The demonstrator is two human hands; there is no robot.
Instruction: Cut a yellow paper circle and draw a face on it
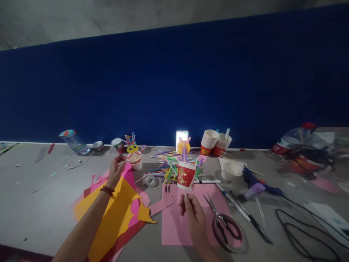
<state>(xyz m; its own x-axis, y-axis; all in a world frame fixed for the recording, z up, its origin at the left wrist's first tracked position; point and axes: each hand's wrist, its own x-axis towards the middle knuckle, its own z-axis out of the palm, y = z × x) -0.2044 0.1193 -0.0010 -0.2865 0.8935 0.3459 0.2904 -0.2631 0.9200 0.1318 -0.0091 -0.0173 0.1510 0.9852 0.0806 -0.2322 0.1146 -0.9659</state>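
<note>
The right hand (194, 210) curls before a decorated red cup (186, 175), the left hand (116, 166) beside a decorated striped cup (135, 162), grips unclear; stacked cups (208, 141) stand unadorned.

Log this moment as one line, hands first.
Left hand: beside yellow-eyed cup, contact unclear | Right hand: over pink paper, near red cup, grip unclear | Scissors: partly on pink paper, blades apart
</note>
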